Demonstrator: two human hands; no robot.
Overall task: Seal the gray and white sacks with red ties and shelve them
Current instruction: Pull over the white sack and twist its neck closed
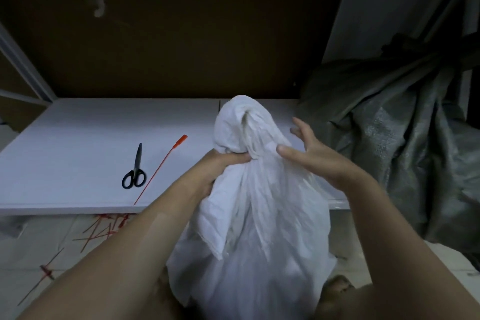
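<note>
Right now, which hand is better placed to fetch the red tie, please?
Probably the right hand: open and free, while the left hand grips the gathered neck of the white sack. The red tie lies left of the sack, so it must reach across.

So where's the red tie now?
Head view: the red tie lies on the white shelf, just right of the scissors and left of the white sack.

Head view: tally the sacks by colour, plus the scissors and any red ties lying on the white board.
White sack: 1
Gray sack: 1
Scissors: 1
Red tie on the white board: 1
Total: 4
</note>
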